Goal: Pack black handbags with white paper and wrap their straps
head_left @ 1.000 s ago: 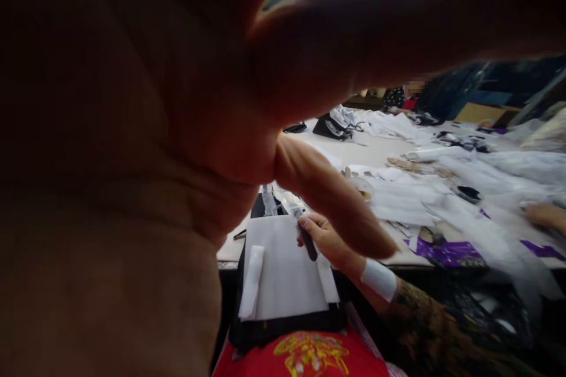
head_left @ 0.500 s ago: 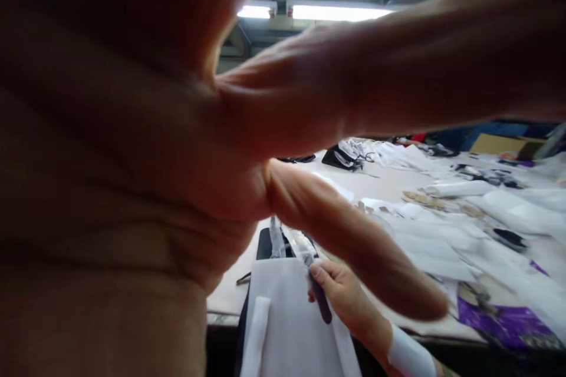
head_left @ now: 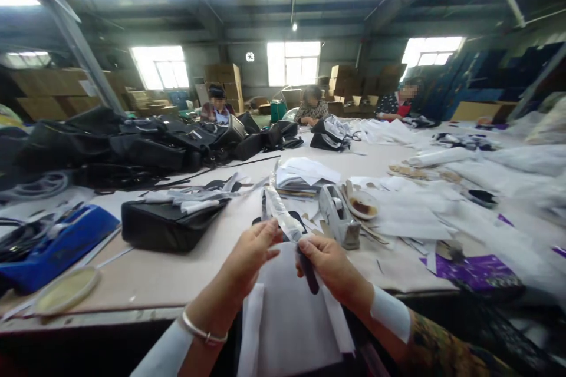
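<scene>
My right hand [head_left: 329, 259] is closed around a dark strap handle [head_left: 309, 271], pinched between thumb and fingers. The handle's upper length is wrapped in clear wrinkled plastic film [head_left: 283, 212] and rises away from me. Close by on its left is my left hand [head_left: 247, 253], fingers loosely bent and apart, tips beside the wrapped part; whether they touch it I cannot tell. Below both hands a white sheet [head_left: 287, 312] with folded side strips covers a black piece, its dark edges showing, leaning against the table edge.
A tape dispenser [head_left: 338, 218] and a dish of brown stuff [head_left: 362, 205] stand right of the hands. Left are a black bag [head_left: 172, 224], a blue bin [head_left: 57, 247] and a round lid [head_left: 66, 291]. Black bags [head_left: 177, 141] pile behind; white sheets [head_left: 407, 212] spread right. Several people sit opposite.
My left hand, which filled the view with its fingers spread, has moved down beside the wrapped handle. The right hand keeps its hold. The view has opened onto the whole table.
</scene>
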Action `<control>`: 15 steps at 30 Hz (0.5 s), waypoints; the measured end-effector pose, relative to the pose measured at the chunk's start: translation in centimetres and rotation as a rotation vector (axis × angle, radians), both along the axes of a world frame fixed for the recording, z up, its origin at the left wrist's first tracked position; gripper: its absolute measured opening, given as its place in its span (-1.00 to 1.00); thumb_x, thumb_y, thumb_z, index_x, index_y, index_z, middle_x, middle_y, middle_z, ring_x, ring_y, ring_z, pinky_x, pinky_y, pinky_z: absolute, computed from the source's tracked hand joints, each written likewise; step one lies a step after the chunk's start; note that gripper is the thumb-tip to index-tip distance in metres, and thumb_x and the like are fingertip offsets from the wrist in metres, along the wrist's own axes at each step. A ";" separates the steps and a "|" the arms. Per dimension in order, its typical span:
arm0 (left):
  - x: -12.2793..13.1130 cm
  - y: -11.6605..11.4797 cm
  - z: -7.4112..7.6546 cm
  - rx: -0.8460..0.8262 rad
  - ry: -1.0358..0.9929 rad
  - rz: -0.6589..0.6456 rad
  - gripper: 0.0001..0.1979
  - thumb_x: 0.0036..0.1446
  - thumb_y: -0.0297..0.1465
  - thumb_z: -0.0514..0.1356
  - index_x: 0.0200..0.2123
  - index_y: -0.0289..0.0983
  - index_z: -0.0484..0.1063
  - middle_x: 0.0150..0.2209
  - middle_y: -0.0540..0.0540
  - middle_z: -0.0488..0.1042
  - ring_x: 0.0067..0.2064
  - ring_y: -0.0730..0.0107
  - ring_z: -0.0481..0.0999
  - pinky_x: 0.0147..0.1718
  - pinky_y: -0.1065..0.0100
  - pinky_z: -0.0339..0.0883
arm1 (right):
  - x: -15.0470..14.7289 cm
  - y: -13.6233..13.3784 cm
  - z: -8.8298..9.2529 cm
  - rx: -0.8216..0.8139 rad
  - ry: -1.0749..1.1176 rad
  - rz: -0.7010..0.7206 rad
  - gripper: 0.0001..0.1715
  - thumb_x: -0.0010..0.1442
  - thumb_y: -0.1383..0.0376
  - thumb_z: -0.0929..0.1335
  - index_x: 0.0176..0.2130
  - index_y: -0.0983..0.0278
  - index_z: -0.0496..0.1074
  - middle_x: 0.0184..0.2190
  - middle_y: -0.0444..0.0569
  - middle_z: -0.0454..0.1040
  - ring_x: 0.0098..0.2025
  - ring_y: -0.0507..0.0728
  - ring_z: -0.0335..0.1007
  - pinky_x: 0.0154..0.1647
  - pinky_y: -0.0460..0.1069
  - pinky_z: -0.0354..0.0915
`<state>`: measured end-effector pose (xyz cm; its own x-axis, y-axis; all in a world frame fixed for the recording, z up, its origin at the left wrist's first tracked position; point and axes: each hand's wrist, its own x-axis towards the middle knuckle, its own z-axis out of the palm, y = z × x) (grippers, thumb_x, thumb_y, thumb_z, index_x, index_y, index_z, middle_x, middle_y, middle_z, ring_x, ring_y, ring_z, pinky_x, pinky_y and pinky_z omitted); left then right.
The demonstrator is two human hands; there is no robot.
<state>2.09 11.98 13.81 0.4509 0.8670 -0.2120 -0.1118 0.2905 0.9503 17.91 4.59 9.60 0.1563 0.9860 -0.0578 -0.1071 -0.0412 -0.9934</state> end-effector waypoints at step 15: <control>3.0 11.7 3.6 -0.313 -0.444 0.330 -0.77 0.21 -0.63 0.09 -0.48 -0.32 0.34 -0.65 0.09 0.31 -0.65 0.57 0.35 -0.51 0.45 0.41 | -0.5 -5.3 -0.5 -0.234 -0.263 0.427 -0.74 0.13 0.23 0.36 -0.51 0.33 0.38 -0.59 -0.11 0.40 -0.57 -0.03 0.26 -0.57 -0.17 0.15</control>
